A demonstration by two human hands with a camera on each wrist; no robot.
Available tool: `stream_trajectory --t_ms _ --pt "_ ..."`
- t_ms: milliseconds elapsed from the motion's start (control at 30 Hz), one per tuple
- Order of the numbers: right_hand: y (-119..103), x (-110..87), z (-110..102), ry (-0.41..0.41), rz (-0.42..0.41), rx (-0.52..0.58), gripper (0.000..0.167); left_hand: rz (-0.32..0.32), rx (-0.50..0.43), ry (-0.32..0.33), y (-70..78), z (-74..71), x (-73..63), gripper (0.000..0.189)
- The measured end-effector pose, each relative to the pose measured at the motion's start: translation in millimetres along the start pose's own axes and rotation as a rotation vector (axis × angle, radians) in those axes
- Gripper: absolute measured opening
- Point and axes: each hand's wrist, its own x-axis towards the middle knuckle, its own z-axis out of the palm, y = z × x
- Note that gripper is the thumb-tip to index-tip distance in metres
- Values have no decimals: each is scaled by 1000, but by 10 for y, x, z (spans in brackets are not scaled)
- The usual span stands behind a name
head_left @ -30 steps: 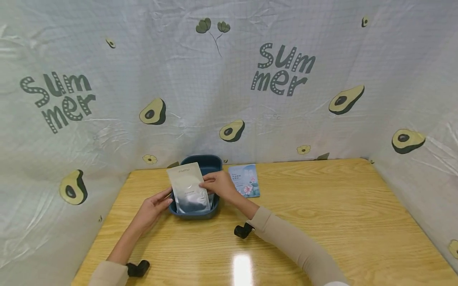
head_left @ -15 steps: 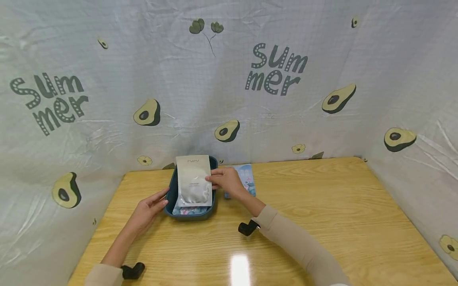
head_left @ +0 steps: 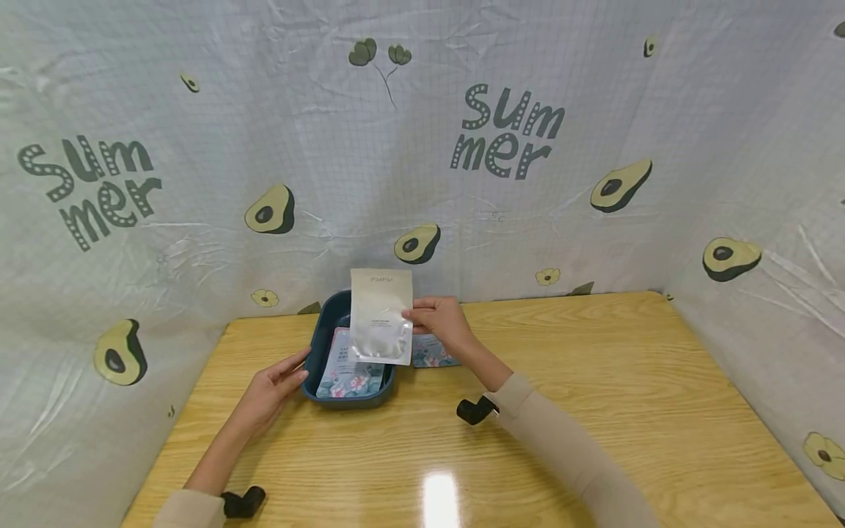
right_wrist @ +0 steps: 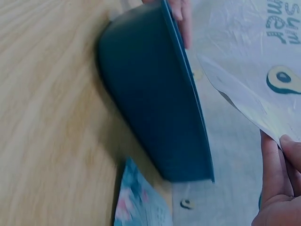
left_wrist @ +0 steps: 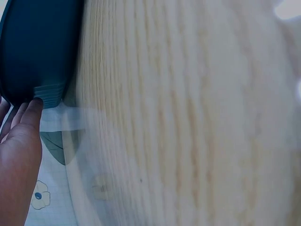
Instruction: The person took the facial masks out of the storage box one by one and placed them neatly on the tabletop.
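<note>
My right hand pinches the right edge of a cream and silver foil sheet-mask packet, lettered PMPM, in the head view. The packet hangs over the right side of a dark blue plastic bin. Inside the bin lies a pale blue packet printed with pink flowers, partly hidden by the cream one. Another blue floral packet lies on the table right of the bin, partly behind my right hand. My left hand rests against the bin's left side; the left wrist view shows its fingers extended along the wall.
The wooden table stretches to the right and toward me. A white curtain with avocado prints and lettering hangs at the back and both sides. Light glares off the table at the front.
My right hand has raised the cream packet from over the bin and moved it to the right. More of the floral packet in the bin shows. My left hand stays at the bin.
</note>
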Motion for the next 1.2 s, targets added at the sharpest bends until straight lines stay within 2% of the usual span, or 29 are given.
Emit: stream_trajectory --t_ms 233,667,800,1067,1200 --pt "-33 -28 -209 52 10 4 36 -1 8 6 -5 -12 -27 64" --pt "22 -121 -691 96 9 -7 37 19 15 1 13 -47 -92 65" --pt "44 -179 -887 114 22 -9 37 11 25 3 2 -41 -94 63" --pt "156 -332 -1340 144 53 -90 43 4 27 -15 -10 -24 -43 63" --pt "239 -444 -1503 158 73 -97 46 2 28 0 -10 -27 -46 63"
